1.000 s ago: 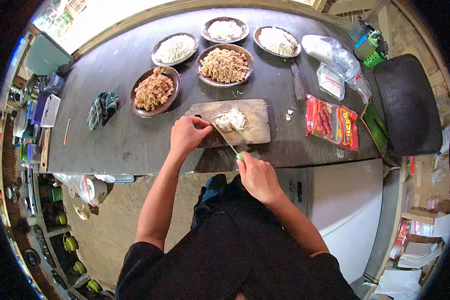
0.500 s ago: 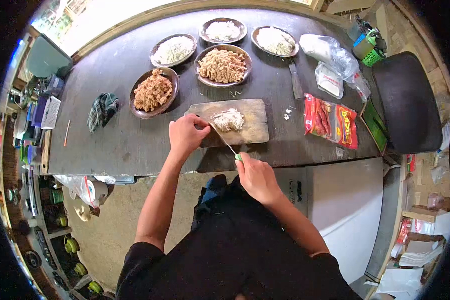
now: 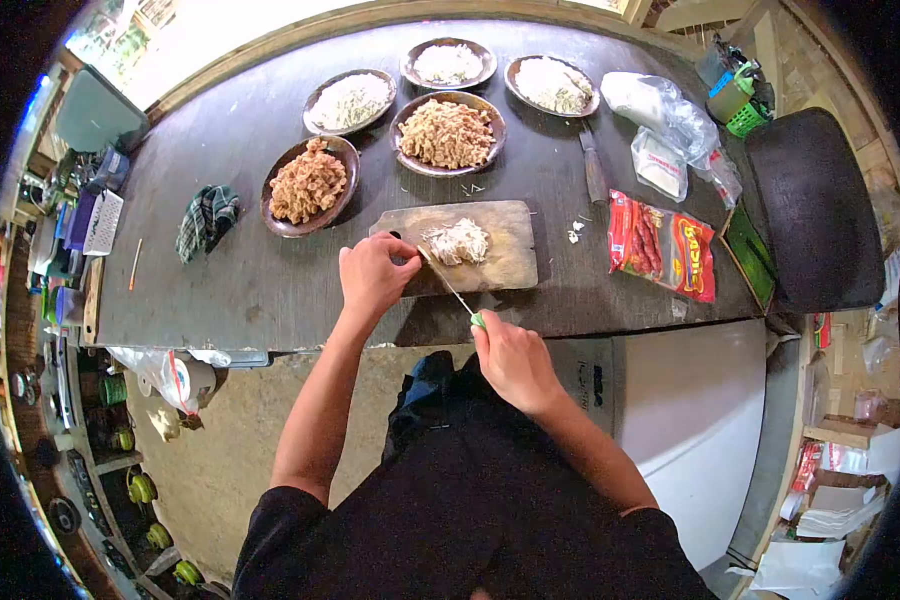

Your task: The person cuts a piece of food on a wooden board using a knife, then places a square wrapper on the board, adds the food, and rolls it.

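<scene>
My right hand [image 3: 518, 362] is closed round the green handle of a small knife [image 3: 457, 294], at the table's near edge. Its thin blade slants up and left over the near side of a wooden cutting board [image 3: 515, 245]. At the blade's far end my left hand [image 3: 372, 278] rests on the board's left part, thumb and fingers pinched together; whatever they hold is too small to make out. A small heap of pale shreds [image 3: 456, 242] lies on the board, just right of those fingertips.
Beyond the board stand a bowl of brown chunks [image 3: 310, 185], a second bowl of lighter chunks [image 3: 445, 133] and several plates of pale shreds [image 3: 350, 101]. To the right lie another knife [image 3: 595, 172], a red food packet [image 3: 660, 246] and plastic bags [image 3: 660, 110]. A checked cloth [image 3: 207, 222] is left.
Hardly anything differs. The view has shifted very slightly, while both hands, the knife and the pale heap keep nearly the same places.
</scene>
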Demonstrator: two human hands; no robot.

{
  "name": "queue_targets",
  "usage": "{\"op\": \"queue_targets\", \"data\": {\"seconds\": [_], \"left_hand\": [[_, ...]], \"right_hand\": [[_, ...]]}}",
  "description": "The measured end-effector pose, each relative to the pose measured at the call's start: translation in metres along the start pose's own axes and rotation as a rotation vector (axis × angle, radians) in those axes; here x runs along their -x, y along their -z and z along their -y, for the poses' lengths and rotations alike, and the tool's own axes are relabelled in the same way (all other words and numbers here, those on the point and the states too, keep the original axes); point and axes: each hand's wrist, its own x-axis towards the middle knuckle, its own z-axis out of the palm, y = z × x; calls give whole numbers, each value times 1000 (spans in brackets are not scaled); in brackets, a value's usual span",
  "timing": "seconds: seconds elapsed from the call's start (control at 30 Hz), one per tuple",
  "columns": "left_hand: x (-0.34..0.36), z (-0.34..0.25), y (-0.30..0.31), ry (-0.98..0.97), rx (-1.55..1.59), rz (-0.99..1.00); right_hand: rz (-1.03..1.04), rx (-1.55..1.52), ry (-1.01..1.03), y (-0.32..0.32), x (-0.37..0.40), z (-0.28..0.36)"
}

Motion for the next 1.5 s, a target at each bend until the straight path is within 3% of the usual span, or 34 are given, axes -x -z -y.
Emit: {"op": "queue_targets", "data": {"seconds": [1.5], "left_hand": [[0,2,3,-79,-79,-18]], "right_hand": [[9,40,25,3,-13,-2]]}}
